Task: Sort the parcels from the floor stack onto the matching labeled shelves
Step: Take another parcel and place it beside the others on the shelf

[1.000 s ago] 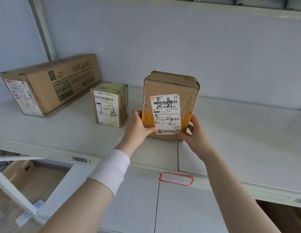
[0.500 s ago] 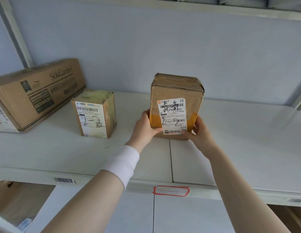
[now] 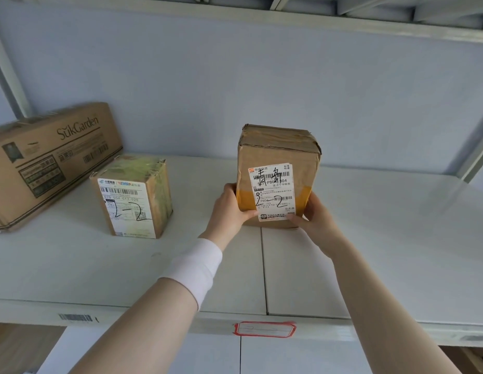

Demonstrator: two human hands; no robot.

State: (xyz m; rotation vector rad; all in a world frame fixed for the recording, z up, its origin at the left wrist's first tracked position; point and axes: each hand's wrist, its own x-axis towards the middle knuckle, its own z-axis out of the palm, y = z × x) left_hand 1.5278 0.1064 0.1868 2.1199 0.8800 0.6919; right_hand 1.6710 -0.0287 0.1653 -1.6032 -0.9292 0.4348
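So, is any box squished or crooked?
Yes. The parcel held by the left hand and right hand has a crumpled top with wrinkled tape. The SukGarden box looks slanted to the shelf edge.

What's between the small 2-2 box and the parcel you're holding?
Head view: bare shelf between the small box and the held parcel, apart from the left hand gripping that parcel's side.
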